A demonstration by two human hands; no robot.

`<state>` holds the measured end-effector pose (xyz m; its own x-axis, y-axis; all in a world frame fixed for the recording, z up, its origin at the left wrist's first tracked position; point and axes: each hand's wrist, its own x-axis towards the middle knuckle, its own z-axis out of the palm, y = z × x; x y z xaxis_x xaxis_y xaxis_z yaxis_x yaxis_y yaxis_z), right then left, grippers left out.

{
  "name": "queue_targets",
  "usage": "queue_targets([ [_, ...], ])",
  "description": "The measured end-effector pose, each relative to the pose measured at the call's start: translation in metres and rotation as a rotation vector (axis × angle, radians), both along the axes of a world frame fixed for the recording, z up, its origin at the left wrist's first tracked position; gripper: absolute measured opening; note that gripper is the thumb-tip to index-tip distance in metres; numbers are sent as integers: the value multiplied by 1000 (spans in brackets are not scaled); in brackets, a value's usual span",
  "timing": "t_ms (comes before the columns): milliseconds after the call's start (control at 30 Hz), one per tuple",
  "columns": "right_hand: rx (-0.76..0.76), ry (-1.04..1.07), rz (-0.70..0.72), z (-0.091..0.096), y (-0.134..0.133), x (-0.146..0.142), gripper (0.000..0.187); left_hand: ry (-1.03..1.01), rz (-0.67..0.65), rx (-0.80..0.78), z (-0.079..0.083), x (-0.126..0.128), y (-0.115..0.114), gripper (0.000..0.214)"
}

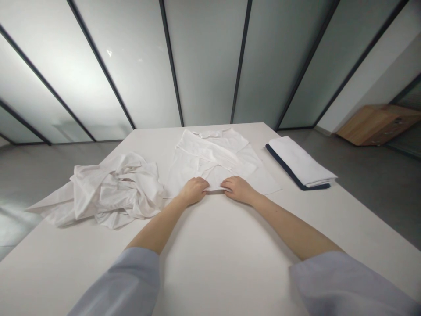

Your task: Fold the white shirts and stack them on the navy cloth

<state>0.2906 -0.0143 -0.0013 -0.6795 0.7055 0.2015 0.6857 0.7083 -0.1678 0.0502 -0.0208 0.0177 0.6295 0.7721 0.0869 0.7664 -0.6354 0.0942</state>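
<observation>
A thin white shirt [217, 153] lies spread on the table, its neck end away from me and a sleeve-like strip folded across its middle. My left hand [193, 192] is closed on the near hem, with its fingers curled over the cloth. A short way to the right, my right hand [239, 189] grips the same hem, thumb side underneath. Between the hands the hem edge is slightly raised off the table. My fingertips are partly hidden in the cloth.
A crumpled heap of white cloth [115, 188] lies at the left, overhanging the table edge. Folded white cloth [299, 160] rests on folded dark navy cloth [286, 170] at the right. The white table [223, 254] stands before frosted panels; a wooden cabinet [375, 125] is beyond.
</observation>
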Motion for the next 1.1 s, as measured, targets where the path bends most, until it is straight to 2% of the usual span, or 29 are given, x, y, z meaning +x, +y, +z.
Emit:
queue_targets([
  [100, 37, -41, -116, 1, 2, 6, 46, -44, 129, 81, 1, -8, 4, 44],
  [200, 93, -68, -343, 0, 7, 21, 60, -55, 331, 125, 1, -18, 8, 46],
  [300, 80, -86, -542, -3, 15, 39, 60, 3, 469, 111, 0, -28, 13, 42],
  [367, 24, -92, -577, -4, 20, 49, 56, 40, 508, 64, -1, -34, 16, 42],
  [567, -54, -36, -602, -2, 26, 57, 50, 52, 448, -44, -5, -49, 22, 52],
  [700, -47, -79, -628, 4, 26, 75, 45, 126, 430, -79, 4, -58, 24, 52],
  [800, -43, -77, -641, 5, 21, 101, 47, 214, 514, -62, 16, -67, 26, 41],
  [900, -26, 53, -621, 6, 11, 123, 54, 211, 534, -56, 30, -79, 26, 42],
  [1000, -15, 205, -578, 12, -6, 139, 59, 86, 426, -114, 47, -92, 17, 47],
  [1100, -99, 260, -563, 29, -27, 154, 48, -75, 290, -247, 71, -103, -4, 45],
])
